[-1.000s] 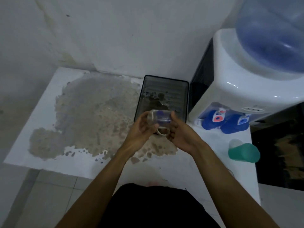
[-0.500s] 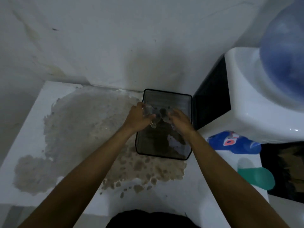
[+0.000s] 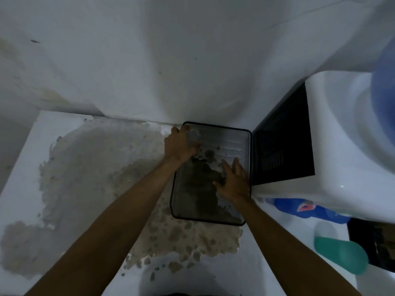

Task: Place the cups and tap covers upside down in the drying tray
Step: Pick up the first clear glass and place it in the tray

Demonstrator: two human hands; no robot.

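Note:
A black mesh drying tray (image 3: 235,135) lies on the white table against the wall. My left hand (image 3: 179,146) grips a clear glass cup (image 3: 193,135) at the tray's far left corner; the cup's round end faces up. My right hand (image 3: 234,180) hovers over the tray's right side with fingers spread and nothing in it. A green cup (image 3: 339,254) lies on its side on the table at the right. Blue tap covers (image 3: 307,210) show under the dispenser's front.
A white water dispenser (image 3: 346,146) with a blue bottle (image 3: 384,103) stands right of the tray, touching its side. The table (image 3: 25,167) has a large worn brown patch left of and in front of the tray. A wall rises directly behind.
Both hands carried the clear cup from mid-air over the tray's front to its far left corner. My right hand has let go and drawn back to the right.

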